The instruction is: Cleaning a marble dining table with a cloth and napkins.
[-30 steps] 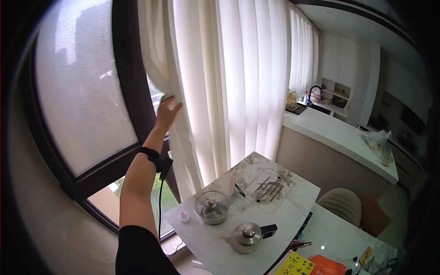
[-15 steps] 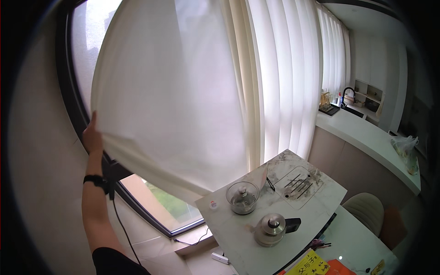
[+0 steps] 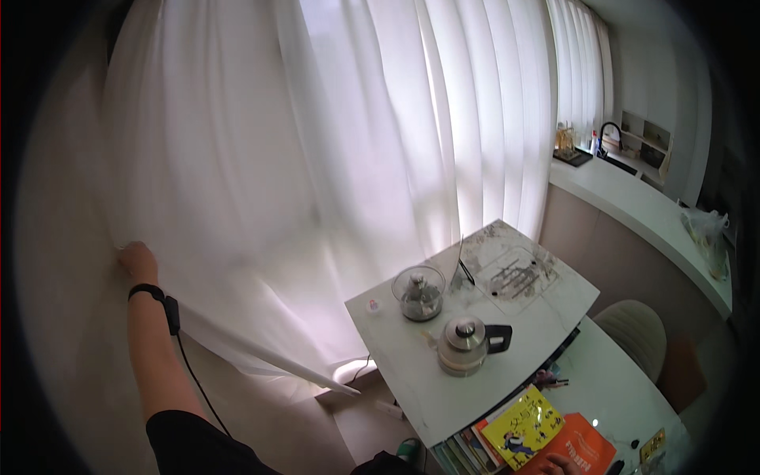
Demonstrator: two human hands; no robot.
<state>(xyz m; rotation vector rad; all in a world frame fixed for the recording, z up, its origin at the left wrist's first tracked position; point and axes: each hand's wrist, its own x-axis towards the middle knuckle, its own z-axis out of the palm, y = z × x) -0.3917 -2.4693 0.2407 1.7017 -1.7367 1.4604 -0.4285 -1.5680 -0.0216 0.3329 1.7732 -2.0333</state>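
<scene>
My left hand reaches out to the far left, closed on the edge of the long white curtain. The curtain hangs in front of the window, and its lower hem slants down toward the table. A black band with a cable is on my left wrist. At the bottom edge, only the fingers of my right hand show, slightly apart above an orange book; the rest is out of view.
A marble-patterned table bears a glass kettle with a black handle and a round glass pot. Books, including a yellow one, lie beside it. A chair and a white counter stand at right.
The curtain has been drawn left and now covers the window and the gap beneath it. My left hand moved left and lower. My right hand's fingers have come into view.
</scene>
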